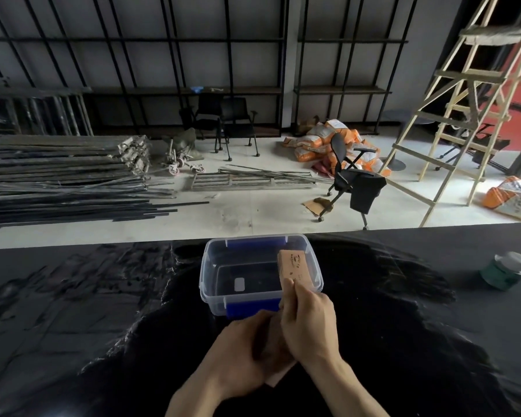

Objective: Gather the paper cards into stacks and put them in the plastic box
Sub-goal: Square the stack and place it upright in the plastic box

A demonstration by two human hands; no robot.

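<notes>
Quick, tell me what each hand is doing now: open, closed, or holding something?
Left hand: closed on a few brown cards.
Right hand: closed on a stack of cards, held over the plastic box.

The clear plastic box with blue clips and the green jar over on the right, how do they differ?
The clear plastic box with blue clips is rectangular and open-topped; the dark green round jar is round and closed with a clear domed lid. The box sits in front of the person, with the right hand holding a stack of tan paper cards over it; the jar stands alone, far right. The box looks larger. Both rest on the black table.
</notes>
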